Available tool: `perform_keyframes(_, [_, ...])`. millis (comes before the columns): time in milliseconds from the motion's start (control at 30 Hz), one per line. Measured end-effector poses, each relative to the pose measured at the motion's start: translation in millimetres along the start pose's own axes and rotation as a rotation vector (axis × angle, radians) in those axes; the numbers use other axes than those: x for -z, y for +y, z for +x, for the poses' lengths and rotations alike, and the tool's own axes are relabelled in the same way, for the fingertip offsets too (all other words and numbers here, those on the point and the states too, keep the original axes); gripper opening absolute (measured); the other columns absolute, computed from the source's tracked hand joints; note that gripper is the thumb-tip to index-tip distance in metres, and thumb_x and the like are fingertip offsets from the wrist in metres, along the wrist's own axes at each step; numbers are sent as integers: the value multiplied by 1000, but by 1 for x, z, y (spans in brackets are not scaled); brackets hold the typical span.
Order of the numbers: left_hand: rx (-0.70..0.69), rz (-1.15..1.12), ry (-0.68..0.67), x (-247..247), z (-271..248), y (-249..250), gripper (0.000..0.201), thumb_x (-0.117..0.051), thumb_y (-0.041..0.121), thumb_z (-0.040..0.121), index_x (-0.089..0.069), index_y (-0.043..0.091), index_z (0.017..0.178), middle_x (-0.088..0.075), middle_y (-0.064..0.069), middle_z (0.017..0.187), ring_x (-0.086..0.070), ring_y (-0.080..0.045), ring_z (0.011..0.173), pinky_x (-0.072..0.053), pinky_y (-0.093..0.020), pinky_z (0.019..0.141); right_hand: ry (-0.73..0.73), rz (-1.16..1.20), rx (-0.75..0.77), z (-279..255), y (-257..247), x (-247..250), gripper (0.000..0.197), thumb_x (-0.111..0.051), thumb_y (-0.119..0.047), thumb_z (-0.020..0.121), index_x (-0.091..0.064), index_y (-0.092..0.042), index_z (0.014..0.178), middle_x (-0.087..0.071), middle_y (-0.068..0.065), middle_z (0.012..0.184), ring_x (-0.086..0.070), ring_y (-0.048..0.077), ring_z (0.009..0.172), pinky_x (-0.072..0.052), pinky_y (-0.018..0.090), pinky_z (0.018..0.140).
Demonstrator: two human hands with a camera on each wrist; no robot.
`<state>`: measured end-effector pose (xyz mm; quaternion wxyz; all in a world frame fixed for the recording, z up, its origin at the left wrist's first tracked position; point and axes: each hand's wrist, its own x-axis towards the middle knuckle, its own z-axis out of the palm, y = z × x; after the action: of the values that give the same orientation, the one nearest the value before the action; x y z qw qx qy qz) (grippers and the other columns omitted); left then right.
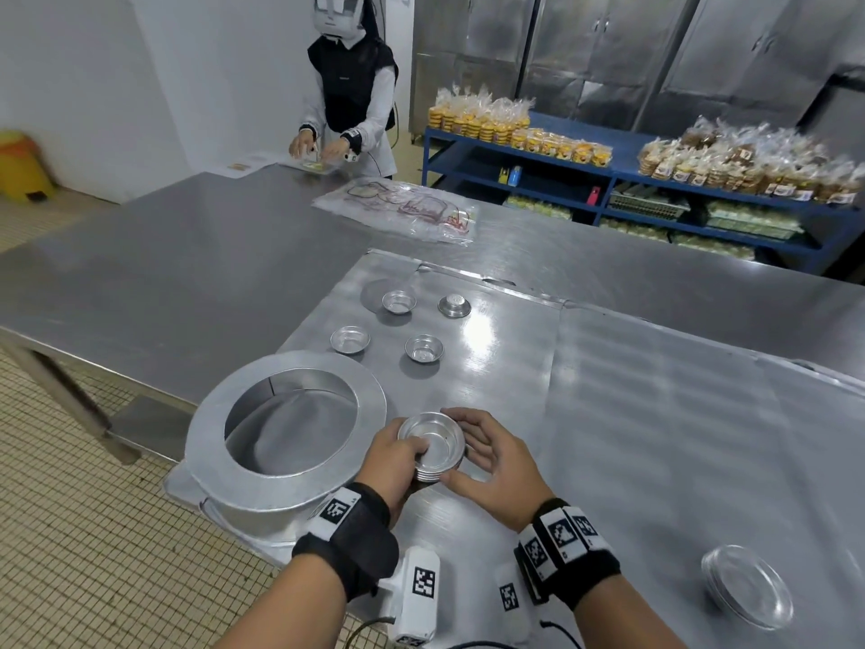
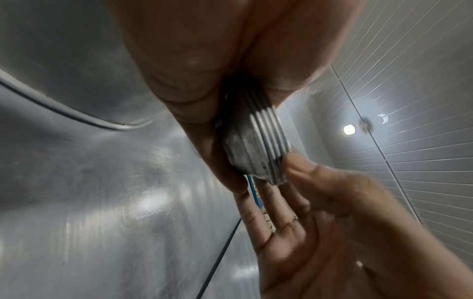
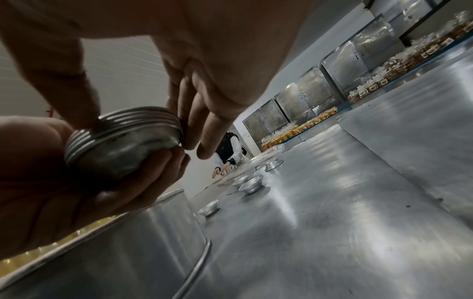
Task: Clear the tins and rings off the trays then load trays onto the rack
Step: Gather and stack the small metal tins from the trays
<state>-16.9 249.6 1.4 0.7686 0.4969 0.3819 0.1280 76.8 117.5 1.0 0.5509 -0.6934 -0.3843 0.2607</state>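
A stack of small aluminium tins is held over the near tray by both hands. My left hand cups it from below with the thumb on the rim. My right hand pinches the rims between thumb and fingers. The left wrist view shows the stack edge-on, the right wrist view shows it from below. Several loose tins sit farther back on the tray, one of them upside down. A large aluminium ring stands at the tray's near left corner.
A second tray lies to the right, with a stack of wider shallow tins near its front. A plastic bag lies on the steel table. Another person works at the far end. Blue shelves hold bagged bread.
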Motion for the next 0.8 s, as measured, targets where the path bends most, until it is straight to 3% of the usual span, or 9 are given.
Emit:
perform_keyframes(100, [-5,-23,32,-1,3,6,33,-46,-10,85,-62,2,112,-63,-35,113,-66,-46,97,-55,-60,87,-61,-33,-13,10,1,5,70,-72,-9,71,-51,-23,136,-62,-8,131,-55,4,126,-44,25,106])
perform_keyframes(200, [-6,-30,72,-2,7,12,39,-52,-1,71,-63,3,108,-63,-35,113,-65,-50,101,-51,-69,86,-92,-118,-26,25,7,12,72,-63,-2,69,-49,-18,139,-60,-9,133,-54,-1,126,-43,19,106])
perform_keyframes(267, [-13,-27,83,-4,10,17,41,-52,2,66,-64,4,105,-65,-33,106,-65,-49,98,-50,-70,86,-104,-227,-36,40,15,16,67,-62,2,73,-52,-17,137,-62,-7,128,-57,0,122,-46,21,105])
perform_keyframes(400, [-24,6,108,-6,16,28,29,-46,-11,84,-63,3,103,-63,-22,91,-61,-33,84,-50,-67,90,-107,-483,-116,71,31,27,52,-64,-11,79,-59,-20,130,-65,-3,121,-62,6,106,-53,27,96])
perform_keyframes(500, [-11,6,130,-4,26,34,29,-45,-11,87,-63,6,103,-62,-21,94,-61,-33,85,-53,-60,88,-99,-585,-153,96,34,31,47,-66,-15,83,-60,-17,129,-65,-1,120,-61,8,98,-51,21,90])
perform_keyframes(567, [0,2,139,-2,31,38,29,-45,-11,88,-63,9,99,-62,-19,92,-61,-33,83,-55,-56,86,-99,-658,-164,115,33,33,46,-67,-18,84,-59,-15,130,-65,1,121,-62,13,104,-50,24,93])
perform_keyframes(667, [2,-20,142,8,42,45,27,-45,-12,88,-62,8,97,-61,-18,89,-60,-32,82,-56,-57,85,-111,-753,-208,144,31,30,46,-67,-21,85,-59,-13,130,-64,4,124,-62,19,111,-51,33,98])
perform_keyframes(800, [-26,-21,171,25,63,58,20,-57,-2,74,-66,11,85,-59,-19,82,-57,-30,74,-51,-44,72,-73,-839,-250,186,29,18,39,-65,-18,83,-64,-6,120,-67,11,115,-65,27,105,-54,37,91])
